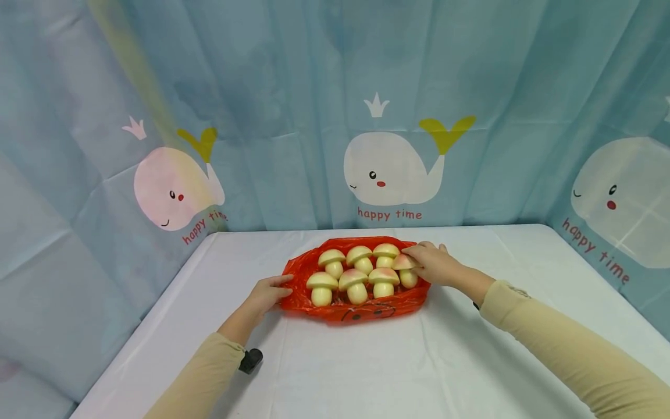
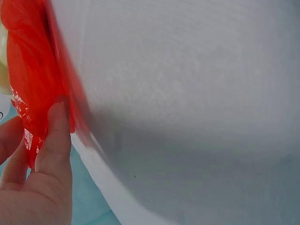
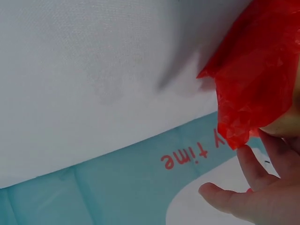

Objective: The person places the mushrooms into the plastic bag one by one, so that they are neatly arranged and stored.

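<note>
A red plastic bag (image 1: 335,314) lies spread wide on the table, with several pale toy mushrooms (image 1: 357,295) standing inside in two rows. Some caps are tinged pink. At the bag's left end, my left hand (image 1: 264,295) pinches the thin red plastic (image 2: 30,70) between thumb and fingers. My right hand (image 1: 438,266) is at the opposite end, its fingers (image 3: 276,147) round the cap of the rightmost mushroom (image 1: 409,279). That mushroom leans beside its neighbours, partly covered by the fingertips. The bag's loose right corner (image 3: 234,126) hangs against one finger of this hand.
A white cloth covers the table (image 1: 366,372). Behind it and along both sides hangs a blue curtain (image 1: 293,116) printed with whales and lettering. A black strap piece (image 1: 251,361) shows at the left wrist.
</note>
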Available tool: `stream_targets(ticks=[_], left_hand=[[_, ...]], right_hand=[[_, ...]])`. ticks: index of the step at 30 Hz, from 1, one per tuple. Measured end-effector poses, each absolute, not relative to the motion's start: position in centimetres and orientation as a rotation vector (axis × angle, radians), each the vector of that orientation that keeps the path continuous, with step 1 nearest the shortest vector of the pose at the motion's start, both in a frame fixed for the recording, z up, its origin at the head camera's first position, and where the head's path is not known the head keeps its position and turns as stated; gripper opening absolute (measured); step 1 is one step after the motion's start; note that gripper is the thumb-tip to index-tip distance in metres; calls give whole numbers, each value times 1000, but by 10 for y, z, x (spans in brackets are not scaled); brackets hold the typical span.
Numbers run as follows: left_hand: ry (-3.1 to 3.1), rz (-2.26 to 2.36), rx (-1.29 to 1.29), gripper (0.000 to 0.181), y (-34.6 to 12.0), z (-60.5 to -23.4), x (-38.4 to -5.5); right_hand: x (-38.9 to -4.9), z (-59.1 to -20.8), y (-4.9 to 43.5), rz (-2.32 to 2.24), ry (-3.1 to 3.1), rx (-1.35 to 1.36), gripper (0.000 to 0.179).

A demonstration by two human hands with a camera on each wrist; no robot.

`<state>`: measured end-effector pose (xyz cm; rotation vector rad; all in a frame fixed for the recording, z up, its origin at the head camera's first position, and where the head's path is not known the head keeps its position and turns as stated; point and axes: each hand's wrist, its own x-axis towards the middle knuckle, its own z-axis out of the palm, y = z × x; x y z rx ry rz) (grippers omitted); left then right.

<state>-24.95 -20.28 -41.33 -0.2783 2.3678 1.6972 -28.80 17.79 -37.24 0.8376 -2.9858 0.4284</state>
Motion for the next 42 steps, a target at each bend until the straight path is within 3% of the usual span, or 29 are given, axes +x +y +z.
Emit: stream_targets(ticks=[21, 33, 42], left_hand=[[2390, 1700, -293, 45, -203, -405, -243], [2434, 1713, -151, 52, -227, -389, -221], [2584, 1587, -65, 59, -268, -370, -188]], right_hand=[[-280, -365, 186, 521, -2982, 824, 54], [-250, -350, 253, 458, -2873, 799, 52], [-222, -333, 311, 429, -2888, 587, 70]])
